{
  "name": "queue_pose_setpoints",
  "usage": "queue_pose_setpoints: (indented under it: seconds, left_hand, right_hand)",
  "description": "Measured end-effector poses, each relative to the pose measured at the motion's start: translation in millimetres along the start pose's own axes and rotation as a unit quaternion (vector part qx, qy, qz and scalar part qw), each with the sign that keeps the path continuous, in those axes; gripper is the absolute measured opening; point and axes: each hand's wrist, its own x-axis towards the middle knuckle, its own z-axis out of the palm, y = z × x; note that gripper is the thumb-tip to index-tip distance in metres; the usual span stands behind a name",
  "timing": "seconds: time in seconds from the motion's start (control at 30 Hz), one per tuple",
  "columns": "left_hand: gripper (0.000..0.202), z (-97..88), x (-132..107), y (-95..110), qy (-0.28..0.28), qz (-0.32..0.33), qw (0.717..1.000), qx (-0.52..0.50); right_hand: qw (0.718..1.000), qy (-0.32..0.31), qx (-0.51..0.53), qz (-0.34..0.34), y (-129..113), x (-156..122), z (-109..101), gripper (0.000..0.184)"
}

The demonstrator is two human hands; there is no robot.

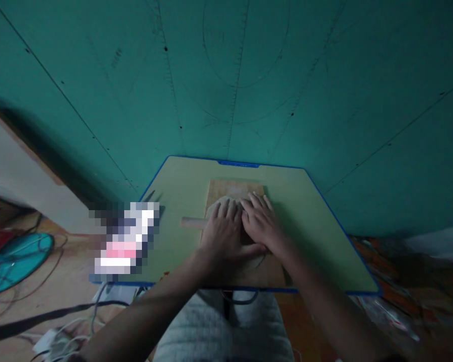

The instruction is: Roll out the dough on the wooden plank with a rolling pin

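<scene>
A pale, flat, roundish sheet that looks like dough lies on a wooden board. My left hand rests flat on it, fingers stretched forward and thumb reaching to the right. Close beside it, my right hand also lies palm down, its fingers extended over the sheet's far right part. The two hands touch or nearly touch, and they hide most of the sheet. From the board's left side a light rod sticks out; its other end is out of sight, so its kind is unclear.
The board lies on a pale green tabletop with a blue rim. A blurred-out object and a dark pointed thing are at its left. Behind stands a green wall. Cables lie on the floor at lower left.
</scene>
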Motion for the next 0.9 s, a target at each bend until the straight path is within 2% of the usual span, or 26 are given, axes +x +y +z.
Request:
queue_pose_setpoints:
  seconds: [0.2,0.4,0.57,0.7,0.83,0.9]
  left_hand:
    - [0.108,9.9,-14,2,0.045,0.020,0.999,-0.019]
    - [0.085,0.8,5,-2,0.024,0.006,0.999,-0.029]
    - [0.096,9.0,1,-5,0.050,0.015,0.998,-0.026]
    - [0.084,10.5,5,-7,0.033,0.012,0.998,-0.043]
    - [0.085,9.9,8,-7,0.065,0.024,0.996,-0.055]
    - [0.084,11.7,10,-9,0.065,0.014,0.996,-0.057]
  right_hand:
    - [1.000,0.006,0.001,-0.014,-4,-13,1,0.047]
    - [0.999,-0.042,-0.004,0.000,1,9,0,0.048]
    - [1.000,-0.016,-0.001,-0.015,1,6,2,0.049]
    - [0.999,-0.050,0.010,-0.005,3,10,4,0.051]
    - [0.999,-0.045,0.027,-0.009,3,14,5,0.052]
    - [0.997,-0.065,0.030,-0.003,4,15,4,0.052]
